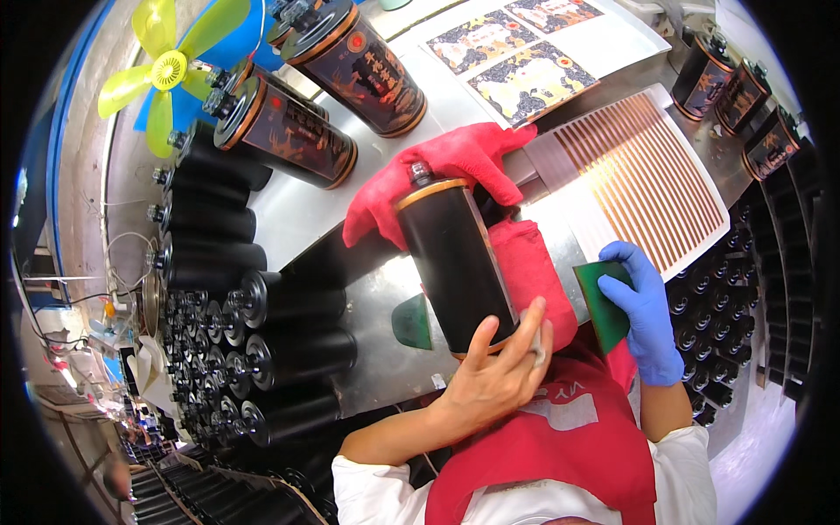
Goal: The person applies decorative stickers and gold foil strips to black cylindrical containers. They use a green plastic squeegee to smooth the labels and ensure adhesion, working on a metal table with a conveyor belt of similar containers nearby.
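Observation:
A black cylindrical bottle (pixel 451 271) with a gold rim and a clear neck lies across a red cloth (pixel 534 262), its neck pointing away from me. My left hand (pixel 494 376), bare, is at the bottle's near end, thumb and fingers round its base edge. Something small and whitish shows at those fingers; I cannot tell what it is. To the right of the bottle, my right hand (pixel 646 324), in a blue glove, pinches a flat green scraper (pixel 604 306) held apart from the bottle. Another green scraper piece (pixel 411 322) lies left of the bottle on the metal table (pixel 367 376).
Decorated black bottles (pixel 293 131) stand at the far left, more (pixel 704 77) at the far right. Plain black bottles (pixel 297 350) crowd the left. A sheet of copper-coloured strips (pixel 652 175) and printed sheets (pixel 534 79) lie beyond. A yellow-green fan (pixel 168 70) is top left.

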{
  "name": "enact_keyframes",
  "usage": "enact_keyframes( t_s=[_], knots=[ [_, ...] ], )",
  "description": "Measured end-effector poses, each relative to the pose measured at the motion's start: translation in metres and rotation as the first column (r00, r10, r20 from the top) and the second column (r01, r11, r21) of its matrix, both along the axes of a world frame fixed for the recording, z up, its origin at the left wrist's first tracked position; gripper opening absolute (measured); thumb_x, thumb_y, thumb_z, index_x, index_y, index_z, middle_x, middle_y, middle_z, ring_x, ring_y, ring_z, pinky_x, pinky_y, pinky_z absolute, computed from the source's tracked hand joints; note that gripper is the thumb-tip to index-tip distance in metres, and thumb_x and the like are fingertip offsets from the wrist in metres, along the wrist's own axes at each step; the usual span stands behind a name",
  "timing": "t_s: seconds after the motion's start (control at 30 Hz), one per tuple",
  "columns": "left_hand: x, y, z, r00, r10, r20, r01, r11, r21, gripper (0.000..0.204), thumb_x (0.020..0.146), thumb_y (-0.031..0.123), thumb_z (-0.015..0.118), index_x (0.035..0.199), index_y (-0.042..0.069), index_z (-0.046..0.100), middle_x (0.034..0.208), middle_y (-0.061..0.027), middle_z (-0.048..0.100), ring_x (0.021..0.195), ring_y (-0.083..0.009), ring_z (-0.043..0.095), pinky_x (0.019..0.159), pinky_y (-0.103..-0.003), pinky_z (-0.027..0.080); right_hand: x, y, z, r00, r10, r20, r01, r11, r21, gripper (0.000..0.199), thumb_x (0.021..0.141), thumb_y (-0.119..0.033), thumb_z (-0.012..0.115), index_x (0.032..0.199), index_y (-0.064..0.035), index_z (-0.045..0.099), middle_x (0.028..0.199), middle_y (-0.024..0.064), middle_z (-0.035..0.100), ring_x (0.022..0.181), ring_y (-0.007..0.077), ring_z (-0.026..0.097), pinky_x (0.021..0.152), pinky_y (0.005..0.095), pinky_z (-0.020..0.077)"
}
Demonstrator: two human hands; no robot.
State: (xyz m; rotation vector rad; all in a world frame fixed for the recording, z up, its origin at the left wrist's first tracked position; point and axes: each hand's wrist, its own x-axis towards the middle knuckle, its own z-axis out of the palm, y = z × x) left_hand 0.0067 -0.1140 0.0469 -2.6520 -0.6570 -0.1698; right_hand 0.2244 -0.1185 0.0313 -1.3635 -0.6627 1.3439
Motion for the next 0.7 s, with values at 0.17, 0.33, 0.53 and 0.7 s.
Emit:
enact_keyframes(
  t_s=[0.17,0.33,0.53,0.7],
  knots=[
    [-0.016,-0.005,0.011,0.799,0.454,0.393,-0.293,0.866,-0.405,0.076,0.070,0.019,0.078,0.132,-0.007,0.041,0.129,-0.0356,0.041,0.122,-0.0485,0.041,0.106,-0.062,0.018,-0.039,-0.009,0.028,0.894,0.134,0.428,-0.265,0.927,0.263,0.025,0.083,0.002,0.055,0.108,-0.0024,0.052,0.097,0.0084,0.054,0.084,0.0137,0.057,0.074,0.0267,0.0479],
    [-0.019,0.012,-0.018,0.712,0.452,0.537,-0.181,0.857,-0.482,0.083,0.068,0.006,0.074,0.135,-0.015,0.031,0.126,-0.0352,0.046,0.113,-0.0482,0.050,0.096,-0.046,0.042,-0.070,-0.016,0.028,0.781,0.270,0.563,-0.514,0.791,0.333,0.025,0.084,-0.005,0.057,0.109,-0.0038,0.052,0.100,0.0151,0.056,0.090,0.0335,0.059,0.074,0.0360,0.0504],
    [-0.026,0.010,-0.038,0.618,0.457,0.640,-0.056,0.838,-0.543,0.087,0.073,0.007,0.075,0.136,-0.019,0.021,0.111,-0.0275,0.060,0.099,-0.0386,0.063,0.085,-0.038,0.050,-0.042,-0.024,-0.007,0.848,0.191,0.494,-0.304,0.940,0.157,0.023,0.087,-0.006,0.055,0.109,-0.0031,0.050,0.099,0.0140,0.055,0.088,0.0240,0.060,0.079,0.0323,0.0478],
    [-0.037,0.001,-0.059,0.544,0.525,0.655,-0.022,0.789,-0.614,0.087,0.077,0.022,0.075,0.132,-0.022,0.024,0.120,-0.0370,0.050,0.096,-0.0428,0.062,0.080,-0.038,0.052,-0.050,-0.026,0.010,0.827,0.281,0.487,-0.418,0.887,0.196,0.026,0.086,-0.008,0.059,0.110,-0.0040,0.050,0.100,0.0141,0.057,0.089,0.0256,0.061,0.079,0.0329,0.0482]
  ],
)
